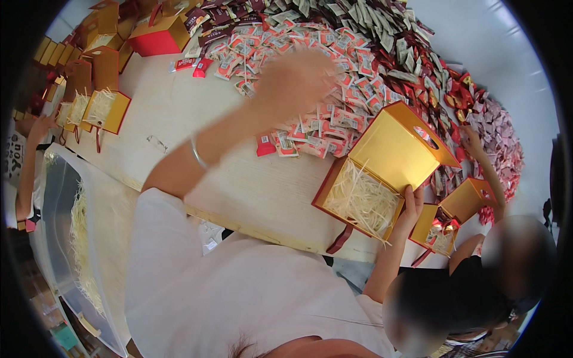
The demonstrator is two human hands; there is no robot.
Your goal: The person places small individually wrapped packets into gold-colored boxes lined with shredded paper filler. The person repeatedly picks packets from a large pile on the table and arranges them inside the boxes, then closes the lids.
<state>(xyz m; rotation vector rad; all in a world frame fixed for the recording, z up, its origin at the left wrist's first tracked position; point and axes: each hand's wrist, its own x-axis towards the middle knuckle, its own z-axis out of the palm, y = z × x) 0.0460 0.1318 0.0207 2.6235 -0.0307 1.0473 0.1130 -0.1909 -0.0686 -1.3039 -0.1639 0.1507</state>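
Observation:
A red-and-gold gift box (329, 183) stands with its lid raised on the table's front part. Cream shredded paper (362, 197) fills it, and a dark red ribbon (340, 239) hangs from its front. My right hand (409, 208) grips the box at its right side, by the lid's hinge. Over a pile of small white-and-red wrapped snack packets (313, 134) my left hand (297, 78) is stretched out, a bracelet on its forearm. Motion blurs that hand, so its fingers and anything in them cannot be made out.
Dark and pale packets (376, 22) are heaped behind. A co-worker's hand (471, 142) reaches among sweets at right, near a smaller box (423, 223) holding packets. Another person's hand (42, 125) touches paper-filled boxes (118, 112) at left. A plastic bin (96, 223) holds shredded paper.

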